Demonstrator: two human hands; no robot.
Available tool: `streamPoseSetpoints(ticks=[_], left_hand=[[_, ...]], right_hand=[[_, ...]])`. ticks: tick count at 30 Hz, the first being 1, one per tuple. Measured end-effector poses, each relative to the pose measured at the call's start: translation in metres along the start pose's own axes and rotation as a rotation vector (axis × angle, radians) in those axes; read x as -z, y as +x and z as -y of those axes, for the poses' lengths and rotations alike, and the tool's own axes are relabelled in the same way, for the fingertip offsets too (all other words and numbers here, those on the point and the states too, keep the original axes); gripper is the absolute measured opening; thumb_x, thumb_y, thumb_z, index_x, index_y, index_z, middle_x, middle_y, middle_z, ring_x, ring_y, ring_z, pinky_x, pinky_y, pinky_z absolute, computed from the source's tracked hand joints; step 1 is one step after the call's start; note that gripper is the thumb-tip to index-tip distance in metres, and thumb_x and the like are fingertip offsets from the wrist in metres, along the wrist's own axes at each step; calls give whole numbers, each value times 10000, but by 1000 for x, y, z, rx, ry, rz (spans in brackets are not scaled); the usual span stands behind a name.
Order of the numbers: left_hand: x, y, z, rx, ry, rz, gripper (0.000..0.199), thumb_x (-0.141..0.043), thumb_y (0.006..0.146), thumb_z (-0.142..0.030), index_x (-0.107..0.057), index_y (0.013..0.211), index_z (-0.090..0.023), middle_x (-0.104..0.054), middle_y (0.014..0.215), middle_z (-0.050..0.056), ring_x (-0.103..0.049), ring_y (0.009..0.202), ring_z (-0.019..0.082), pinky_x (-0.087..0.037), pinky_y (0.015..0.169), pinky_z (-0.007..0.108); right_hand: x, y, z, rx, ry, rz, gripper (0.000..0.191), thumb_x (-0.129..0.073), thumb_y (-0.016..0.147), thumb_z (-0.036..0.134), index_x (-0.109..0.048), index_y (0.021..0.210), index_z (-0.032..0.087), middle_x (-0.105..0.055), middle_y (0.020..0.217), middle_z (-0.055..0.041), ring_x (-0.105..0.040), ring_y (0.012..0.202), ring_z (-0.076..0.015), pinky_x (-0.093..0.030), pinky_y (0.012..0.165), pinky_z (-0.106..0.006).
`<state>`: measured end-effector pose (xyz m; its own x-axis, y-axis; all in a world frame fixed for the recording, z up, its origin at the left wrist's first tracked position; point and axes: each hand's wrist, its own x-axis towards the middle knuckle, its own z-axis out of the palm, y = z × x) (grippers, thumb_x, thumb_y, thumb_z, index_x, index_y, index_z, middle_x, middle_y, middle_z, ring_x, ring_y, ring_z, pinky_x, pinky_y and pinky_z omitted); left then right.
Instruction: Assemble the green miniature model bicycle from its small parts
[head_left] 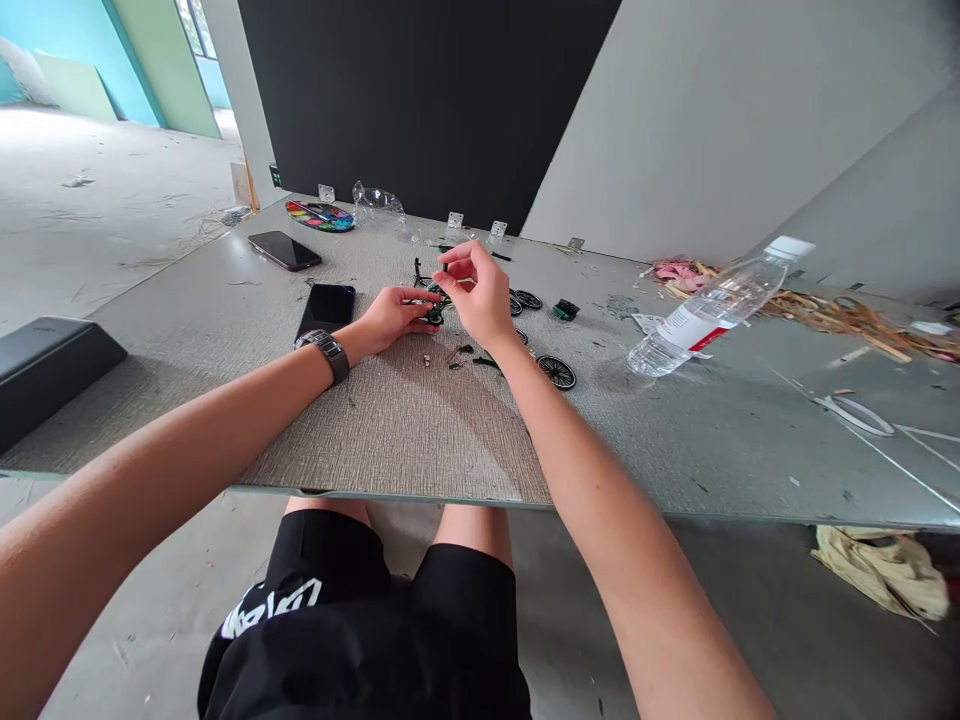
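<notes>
My left hand [397, 318], with a dark watch on its wrist, grips a small green model bicycle frame [436, 312] against the table. Above it, my right hand [478, 290] pinches a thin dark piece [444, 267] upright over the frame; its kind cannot be made out. Black handlebar-like parts [418, 270] lie just behind the frame. To the right of my right hand are small spoked wheels [556, 373], partly hidden by my wrist, and a dark green block-like part [565, 310]. Tiny loose pieces [455, 358] lie in front of my hands.
A phone [327, 306] lies beside my left wrist, another phone [285, 250] farther back. Behind are a paint palette [320, 216] and clear plastic packaging [379, 205]. A water bottle [705, 310] stands tilted-looking at right, near wood shavings [832, 320]. A black case [56, 370] sits far left.
</notes>
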<state>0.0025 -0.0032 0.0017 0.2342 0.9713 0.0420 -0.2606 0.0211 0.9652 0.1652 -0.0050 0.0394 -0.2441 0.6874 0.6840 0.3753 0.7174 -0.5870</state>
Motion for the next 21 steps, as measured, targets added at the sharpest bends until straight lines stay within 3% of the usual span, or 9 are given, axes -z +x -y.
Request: streamPoseSetpoints(ticks=[4,11,21], left_hand=[[-2,-3,-2,7,7,10,161,-609,906,-5,-747,955,-74,-639,825,50,-628,809,129,-586,951,438],[-2,-2,-1,-27,3,-9,164,-599,911,-1,-745,950,-64,-631,814,42,-617,749,110,-605,904,424],[-4,-3,-3,-6,17,-17,171,-579,926,-6,-738,948,-63,-648,836,51,-633,748,105,-615,893,399]], right_hand=[[3,1,0,0,0,54,284,-530,1034,429,-651,1217,248,-686,1013,-67,-652,967,-198,-563,858,-367],[3,0,5,0,-67,12,244,-549,1017,416,-665,1122,229,-690,1044,-73,-649,1004,-201,-554,812,-333],[2,-1,5,-25,-79,55,332,-441,1062,431,-597,1287,243,-700,1053,-85,-656,989,-206,-556,817,-350]])
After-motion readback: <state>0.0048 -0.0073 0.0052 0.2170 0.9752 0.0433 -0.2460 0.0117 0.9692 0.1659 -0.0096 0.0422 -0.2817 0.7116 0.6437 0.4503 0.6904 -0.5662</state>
